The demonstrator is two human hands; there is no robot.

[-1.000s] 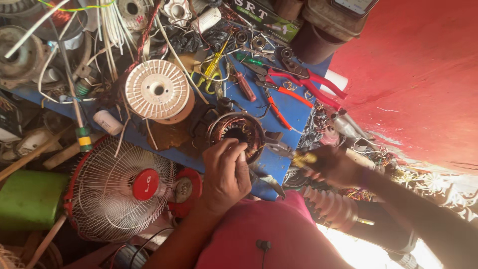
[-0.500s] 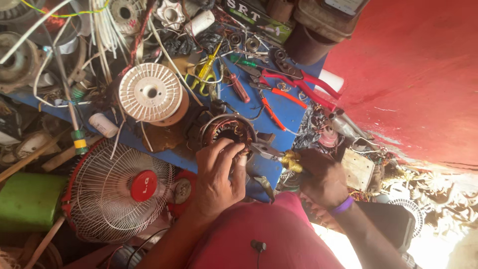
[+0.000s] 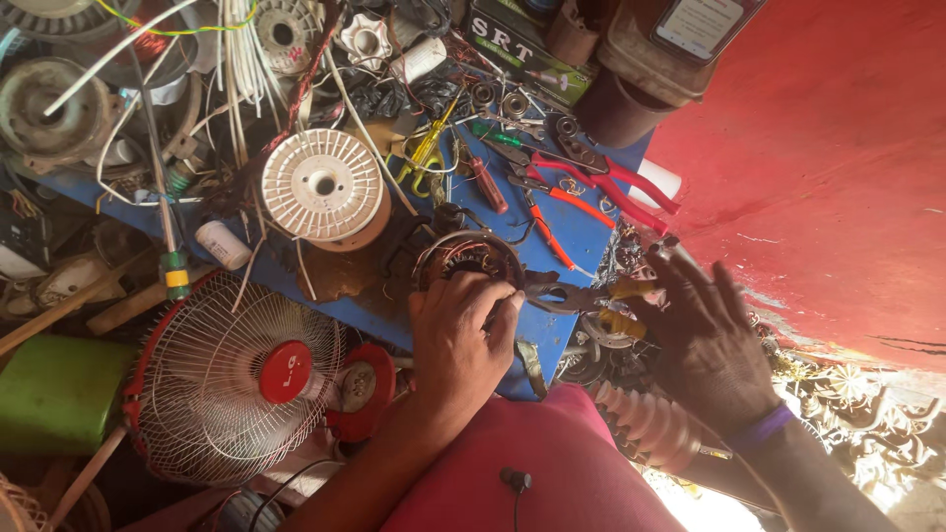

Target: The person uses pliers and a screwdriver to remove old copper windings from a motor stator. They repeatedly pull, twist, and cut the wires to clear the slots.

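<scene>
Landmark: the round copper-wound motor stator [image 3: 467, 262], lying flat on the blue workbench top [image 3: 581, 234] with its open face turned up to the camera.
Left hand [image 3: 459, 340]: just below the stator, fingers curled down onto its near rim, touching the windings; whether it pinches a wire there is hidden by the fingers.
Right hand [image 3: 702, 330]: to the right of the stator, off the bench edge, back of the hand up and fingers spread, resting on the yellow-handled pliers [image 3: 581, 296]; I cannot tell how firmly it grips them.
Pliers, axis: the long axis runs left to right, dark jaws pointing at the stator's right side, yellow handles under the right hand's fingertips.
Above-left of the stator: a white plastic wire spool [image 3: 322, 185], standing on end.
Above-right of the stator: red-handled pliers [image 3: 601, 182], lying slantwise.
Below-left of the stator: a table fan with a wire grille and red hub [image 3: 236, 379].
</scene>
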